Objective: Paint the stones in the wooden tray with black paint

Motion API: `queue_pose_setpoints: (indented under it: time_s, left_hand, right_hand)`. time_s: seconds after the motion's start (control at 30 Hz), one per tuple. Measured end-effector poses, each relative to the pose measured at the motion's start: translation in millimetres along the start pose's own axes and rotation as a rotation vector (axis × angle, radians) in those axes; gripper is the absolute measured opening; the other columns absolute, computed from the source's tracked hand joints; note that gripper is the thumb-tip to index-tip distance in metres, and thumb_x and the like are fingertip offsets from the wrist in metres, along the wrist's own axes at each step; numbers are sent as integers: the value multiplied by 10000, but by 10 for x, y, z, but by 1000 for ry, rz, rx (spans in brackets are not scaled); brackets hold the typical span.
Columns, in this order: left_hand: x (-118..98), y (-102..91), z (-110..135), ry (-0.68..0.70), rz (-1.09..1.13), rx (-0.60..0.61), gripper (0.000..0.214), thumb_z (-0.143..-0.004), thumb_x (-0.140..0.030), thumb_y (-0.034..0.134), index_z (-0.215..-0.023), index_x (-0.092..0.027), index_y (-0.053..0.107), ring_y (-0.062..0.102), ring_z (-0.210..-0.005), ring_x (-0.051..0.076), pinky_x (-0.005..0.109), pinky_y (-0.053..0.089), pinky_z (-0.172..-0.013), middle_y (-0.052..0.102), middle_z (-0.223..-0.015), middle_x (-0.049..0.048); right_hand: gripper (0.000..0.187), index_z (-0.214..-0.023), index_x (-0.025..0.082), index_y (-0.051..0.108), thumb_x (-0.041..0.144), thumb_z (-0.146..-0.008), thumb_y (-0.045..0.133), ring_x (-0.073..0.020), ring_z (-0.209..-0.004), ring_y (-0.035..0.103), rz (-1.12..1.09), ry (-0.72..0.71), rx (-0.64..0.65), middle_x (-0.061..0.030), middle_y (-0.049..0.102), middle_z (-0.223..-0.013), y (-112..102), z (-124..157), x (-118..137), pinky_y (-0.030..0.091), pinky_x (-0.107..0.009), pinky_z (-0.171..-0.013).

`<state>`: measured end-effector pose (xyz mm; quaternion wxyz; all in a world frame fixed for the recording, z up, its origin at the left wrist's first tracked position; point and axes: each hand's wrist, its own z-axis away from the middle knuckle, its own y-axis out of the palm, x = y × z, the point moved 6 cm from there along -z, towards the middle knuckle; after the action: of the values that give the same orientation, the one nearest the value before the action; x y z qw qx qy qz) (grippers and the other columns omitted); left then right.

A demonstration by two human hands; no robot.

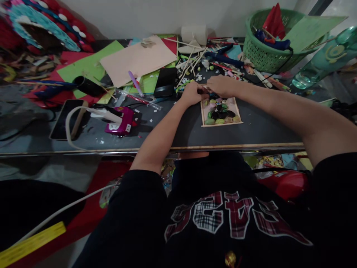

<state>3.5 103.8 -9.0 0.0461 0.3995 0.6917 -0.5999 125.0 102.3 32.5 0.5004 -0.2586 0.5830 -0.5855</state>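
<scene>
A small wooden-framed board (233,108) lies on the dark table, covered with coloured pebbles in green, pink and black. My left hand (193,93) rests at the board's far left corner with its fingers curled. My right hand (221,86) lies along the far edge, fingers bent and pressed together close to the left hand's fingertips. Both hands meet over something small and dark that I cannot make out. My forearms reach in from the near edge on either side of the board.
A black phone (165,82) lies left of the hands, with a pink glue gun (120,121) and another phone (63,119) further left. Coloured paper sheets (138,59), wooden sticks (189,59), a green basket (264,41) and a teal bottle (323,56) crowd the back.
</scene>
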Motion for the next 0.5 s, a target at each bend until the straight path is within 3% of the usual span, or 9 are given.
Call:
queue_pose_setpoints:
  time_s: [0.2,0.5]
  left_hand:
    - [-99,-12,19,-58,-99,20,303,-823,-403,672,-933,-139,770,668,-884,297,458,487,-940,697,-785,111]
    - [-106,7,26,-58,-88,51,330,-835,-381,658,-1047,-154,770,653,-937,284,438,454,-979,726,-879,103]
  right_hand:
    - [343,-1193,15,580,177,-976,369,-267,-1122,551,-18,-23,4,-176,601,-1180,50,40,-17,423,-388,-895]
    - [429,-1147,89,652,340,-1014,329,-264,-1097,574,-258,8,-111,-161,644,-1162,121,52,-116,433,-426,-935]
